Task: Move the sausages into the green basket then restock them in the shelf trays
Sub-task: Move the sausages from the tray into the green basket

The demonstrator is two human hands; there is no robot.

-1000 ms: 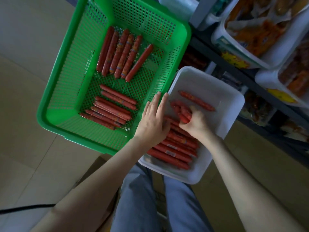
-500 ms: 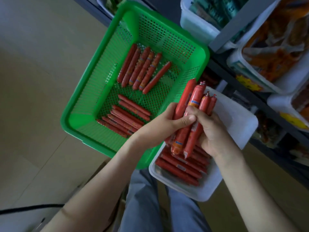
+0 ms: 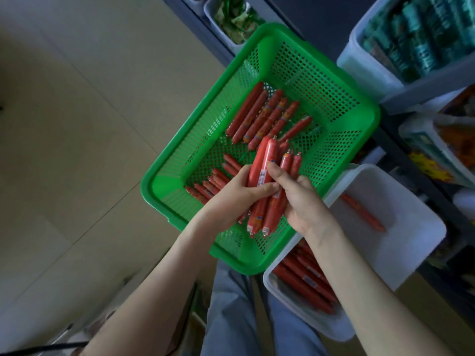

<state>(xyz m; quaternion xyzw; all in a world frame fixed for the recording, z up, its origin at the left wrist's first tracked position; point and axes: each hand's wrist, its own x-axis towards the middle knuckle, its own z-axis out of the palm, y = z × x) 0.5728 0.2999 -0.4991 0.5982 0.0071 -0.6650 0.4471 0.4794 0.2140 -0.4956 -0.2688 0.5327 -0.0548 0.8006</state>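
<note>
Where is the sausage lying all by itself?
In the head view the lone sausage lies at the right, on the bare far end of the white tray, just right of the green basket.

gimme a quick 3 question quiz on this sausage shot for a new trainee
1. How many sausages lie apart from the row, toward the far end of the white tray?
2. The bundle of sausages is held over: A the white tray, B the green basket, C neither.
3. True or false: only the left hand grips the bundle of sausages.

Key
1. One, the lone sausage.
2. B.
3. False; the right hand grips it too.
</note>
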